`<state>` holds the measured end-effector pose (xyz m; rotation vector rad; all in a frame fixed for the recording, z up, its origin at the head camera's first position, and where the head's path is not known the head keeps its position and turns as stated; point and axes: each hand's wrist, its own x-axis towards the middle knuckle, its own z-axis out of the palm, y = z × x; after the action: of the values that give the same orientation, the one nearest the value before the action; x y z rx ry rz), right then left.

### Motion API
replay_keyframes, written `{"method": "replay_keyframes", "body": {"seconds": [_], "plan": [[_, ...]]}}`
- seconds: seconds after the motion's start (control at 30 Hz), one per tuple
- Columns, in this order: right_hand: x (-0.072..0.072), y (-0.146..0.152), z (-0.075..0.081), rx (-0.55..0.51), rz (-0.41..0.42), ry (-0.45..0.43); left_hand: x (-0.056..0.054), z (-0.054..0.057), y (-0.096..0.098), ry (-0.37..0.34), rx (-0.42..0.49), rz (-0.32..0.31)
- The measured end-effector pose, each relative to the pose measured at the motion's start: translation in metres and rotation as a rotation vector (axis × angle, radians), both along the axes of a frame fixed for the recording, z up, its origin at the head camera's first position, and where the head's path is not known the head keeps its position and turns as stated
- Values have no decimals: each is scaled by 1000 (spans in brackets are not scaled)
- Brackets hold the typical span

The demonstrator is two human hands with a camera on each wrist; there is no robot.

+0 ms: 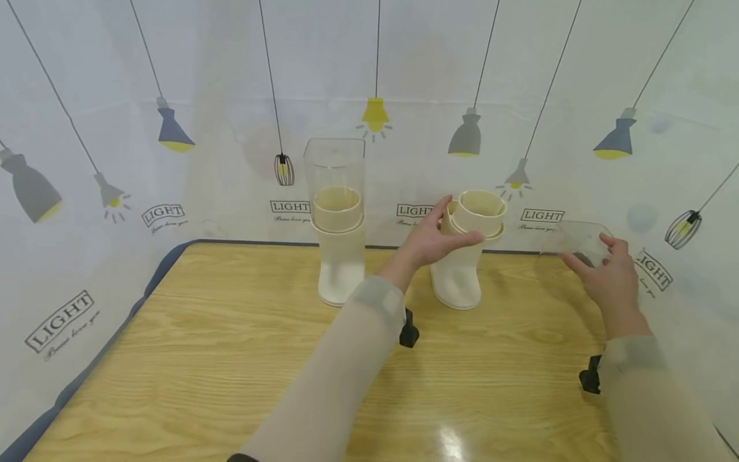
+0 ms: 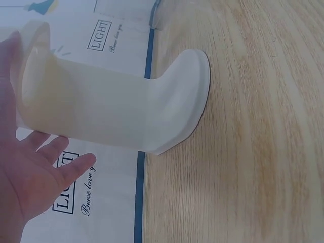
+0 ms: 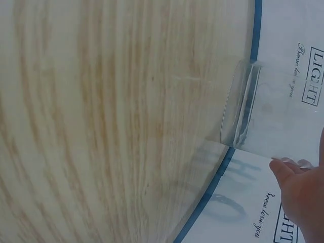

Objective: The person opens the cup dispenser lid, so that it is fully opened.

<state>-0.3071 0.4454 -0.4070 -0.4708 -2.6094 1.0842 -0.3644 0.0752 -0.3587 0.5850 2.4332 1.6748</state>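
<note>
Nearest are the 2 pale sleeves, the left sleeve (image 1: 326,385) reaching in from the near middle and the right sleeve (image 1: 652,398) from the near right, each with a small black block (image 1: 408,328) at the wrist. They lie above the wood-grain worktop (image 1: 190,385), which has a bright patch of glare at its near side. Farther on, the left hand (image 1: 430,240) holds the upper part of the right stand (image 1: 458,276), a cream piece with a curved foot; its grip is wrapped round the collar, thumb across the near side and fingers at the left. The right stand is upright, its foot on the worktop toward the far edge, with a bare cream cup (image 1: 485,221) at its top. To the right, the right hand (image 1: 614,282) has its grip curled on a clear jar (image 1: 566,240), thumb at the left; whether the jar touches the worktop, I cannot tell. Well apart from it, left of the right stand, the matching left stand (image 1: 340,263) is upright too, topped by a 2nd clear jar (image 1: 335,170) that surrounds its cup. Farthest is a white cloth (image 1: 225,64) with a dark blue lower border, printed with hanging lamps (image 1: 375,112) and the word "LIGHT".
</note>
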Motion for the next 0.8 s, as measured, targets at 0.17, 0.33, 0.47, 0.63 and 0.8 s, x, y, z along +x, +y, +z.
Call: {"method": "replay_keyframes", "body": {"seconds": [0.17,0.33,0.47,0.63,0.8], "plan": [[-3,2,-2,3,5,-5,-1,-1,0,-5,4,6],[-6,2,-5,9,-2,2,-2,-1,0,-9,9,-1],[-8,1,-6,13,7,22,-2,-1,-1,-7,16,4],[-6,2,-6,18,34,26,-3,-2,-1,1,8,-1],[-2,4,-4,29,78,6,-3,-3,-1,8,4,-9]]}}
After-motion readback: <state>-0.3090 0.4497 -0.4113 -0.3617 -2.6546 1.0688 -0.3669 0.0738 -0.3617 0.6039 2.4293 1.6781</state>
